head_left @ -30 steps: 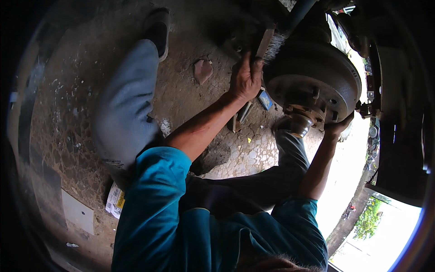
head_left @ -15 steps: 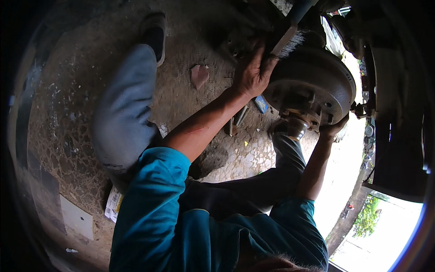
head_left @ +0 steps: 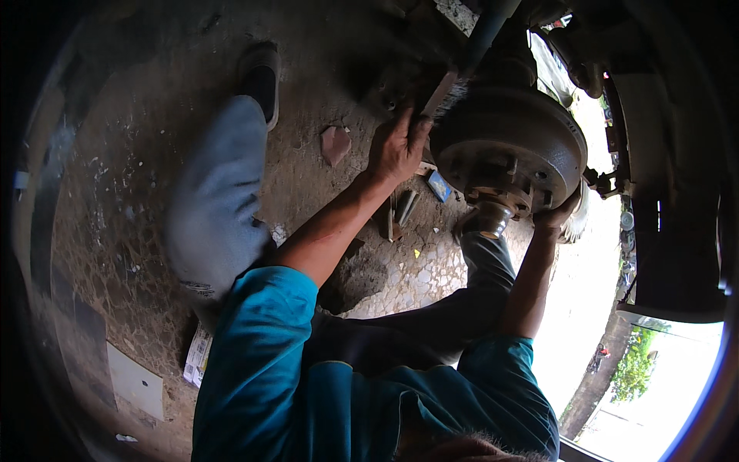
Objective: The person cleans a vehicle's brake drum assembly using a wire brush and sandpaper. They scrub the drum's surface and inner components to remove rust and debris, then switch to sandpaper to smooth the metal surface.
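A dark, dusty brake drum (head_left: 504, 146) hangs on its axle at the upper right, with a shiny round hub end (head_left: 491, 220) facing down toward me. My left hand (head_left: 396, 151) is closed on a flat wooden-backed brush (head_left: 439, 95). The brush's pale bristles touch or nearly touch the drum's far left side. On the drum's lower right edge, my right hand (head_left: 557, 214) grips the rim from below. Its fingertips are partly hidden behind the drum.
Dark pipe-like bar (head_left: 486, 32) and vehicle parts sit above the drum. Floor holds a reddish shard (head_left: 336, 145), a blue box (head_left: 439, 186), metal pieces (head_left: 407, 208) and a white panel (head_left: 135, 380). My legs straddle the area, one shoe (head_left: 260, 81) at upper left.
My left hand has drawn the brush left and a little toward me along the drum's side. The right hand stays on the rim; the whole view has shifted slightly.
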Motion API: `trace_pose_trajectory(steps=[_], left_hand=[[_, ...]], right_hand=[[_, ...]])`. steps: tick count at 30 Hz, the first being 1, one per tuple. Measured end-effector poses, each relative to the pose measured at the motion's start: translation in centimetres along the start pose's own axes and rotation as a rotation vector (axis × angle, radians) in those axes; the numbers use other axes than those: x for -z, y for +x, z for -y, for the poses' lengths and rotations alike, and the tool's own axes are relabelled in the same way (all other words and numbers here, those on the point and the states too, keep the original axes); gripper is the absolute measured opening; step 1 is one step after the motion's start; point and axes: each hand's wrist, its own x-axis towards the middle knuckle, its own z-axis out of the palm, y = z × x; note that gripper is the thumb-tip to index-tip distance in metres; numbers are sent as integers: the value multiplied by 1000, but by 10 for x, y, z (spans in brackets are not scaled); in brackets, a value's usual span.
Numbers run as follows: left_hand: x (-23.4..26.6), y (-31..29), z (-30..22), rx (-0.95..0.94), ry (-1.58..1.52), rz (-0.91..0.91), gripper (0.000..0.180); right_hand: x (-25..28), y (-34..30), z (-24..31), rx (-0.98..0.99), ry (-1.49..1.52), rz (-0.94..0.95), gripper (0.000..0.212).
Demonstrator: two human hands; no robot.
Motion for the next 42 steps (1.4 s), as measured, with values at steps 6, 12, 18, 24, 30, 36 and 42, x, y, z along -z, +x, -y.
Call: trace_pose_trajectory(steps=[6,12,18,24,30,36,42], left_hand=[[-4,-24,14,-54,100,-114,57],[-13,12,-45,-253,128,-29,56],[-5,-50,17,-92,229,-175,62],[-28,-4,-50,-450,209,-84,62],[-9,-57,6,-11,276,-196,57],[-32,-25,-61,-278,246,-94,58],[-18,-61,-8,233,219,-85,56]], right_hand=[[4,5,-2,-320,366,42,61],[11,-6,-25,-184,183,35,62],[10,-4,-38,26,-10,83,67],[16,-8,-38,-53,61,47,74],[11,-1,-51,71,-81,73,86],[12,-6,-45,-18,15,27,82],[7,-3,-37,72,-114,37,71]])
